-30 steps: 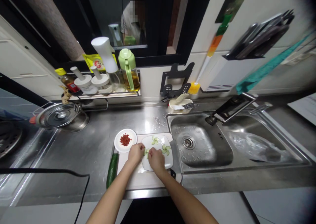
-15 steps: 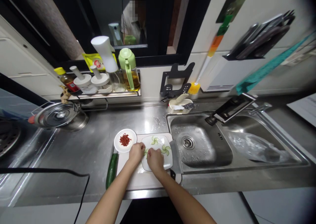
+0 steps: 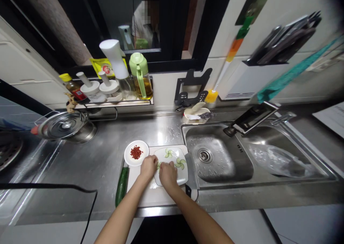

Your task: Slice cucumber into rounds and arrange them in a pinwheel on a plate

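Note:
On a white plate [image 3: 176,177], pale green cucumber slices lie in small pinwheel fans, one fan [image 3: 168,153] at the back and one [image 3: 180,163] at the right. My left hand [image 3: 148,167] is closed at the plate's left edge, its fingertips beside more slices [image 3: 158,165]. Over the plate, close by on the right, my right hand [image 3: 168,175] is curled shut, hiding its fingertips. Whatever the fingers pinch is too small to make out. A cut cucumber [image 3: 122,186] lies left of the cutting board [image 3: 153,197]. Chopped red bits [image 3: 136,152] fill the middle of a round white dish [image 3: 128,158].
A wide grey blade [image 3: 192,168] lies right of the plate, beside the sink [image 3: 220,165]. A lidded pot [image 3: 77,129] stands at the left. Behind are a shelf with an oil bottle [image 3: 140,77] and seasoning jars, and a knife holder [image 3: 239,81]. A black cable [image 3: 53,186] crosses the left.
My right hand has shifted very slightly to the left over the plate. My left hand, the plate and the slice fans look the same.

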A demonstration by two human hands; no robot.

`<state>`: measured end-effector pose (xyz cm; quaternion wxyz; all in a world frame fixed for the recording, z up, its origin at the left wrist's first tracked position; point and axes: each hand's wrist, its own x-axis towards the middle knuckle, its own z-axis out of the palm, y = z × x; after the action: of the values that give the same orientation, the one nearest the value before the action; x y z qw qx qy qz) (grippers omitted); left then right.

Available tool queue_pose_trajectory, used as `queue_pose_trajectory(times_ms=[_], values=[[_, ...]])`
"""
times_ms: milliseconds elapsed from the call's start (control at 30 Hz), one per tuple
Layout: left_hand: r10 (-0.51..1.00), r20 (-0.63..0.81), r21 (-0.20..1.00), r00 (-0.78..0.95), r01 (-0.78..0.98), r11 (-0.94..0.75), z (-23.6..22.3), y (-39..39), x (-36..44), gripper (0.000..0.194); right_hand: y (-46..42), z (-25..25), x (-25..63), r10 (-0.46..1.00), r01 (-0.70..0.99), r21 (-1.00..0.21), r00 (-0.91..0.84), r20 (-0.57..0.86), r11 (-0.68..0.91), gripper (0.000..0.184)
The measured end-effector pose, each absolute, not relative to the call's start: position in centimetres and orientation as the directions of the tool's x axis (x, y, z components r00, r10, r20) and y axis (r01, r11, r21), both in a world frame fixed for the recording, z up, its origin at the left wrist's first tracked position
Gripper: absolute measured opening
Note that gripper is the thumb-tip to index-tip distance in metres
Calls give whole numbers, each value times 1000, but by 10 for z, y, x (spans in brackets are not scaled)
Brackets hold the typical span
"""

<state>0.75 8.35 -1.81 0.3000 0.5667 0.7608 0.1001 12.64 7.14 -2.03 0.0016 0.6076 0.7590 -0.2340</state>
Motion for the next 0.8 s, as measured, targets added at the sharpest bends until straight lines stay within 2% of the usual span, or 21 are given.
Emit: queue_pose_trajectory(times_ms=[200, 800], values=[[922, -340, 489, -184, 803, 341, -20, 83, 7, 13, 69, -20, 129, 912, 913, -355, -305, -274, 199, 16], [932, -313, 509, -183, 796, 328, -24, 82, 6, 11, 69, -20, 131, 913, 906, -375, -308, -266, 197, 16]])
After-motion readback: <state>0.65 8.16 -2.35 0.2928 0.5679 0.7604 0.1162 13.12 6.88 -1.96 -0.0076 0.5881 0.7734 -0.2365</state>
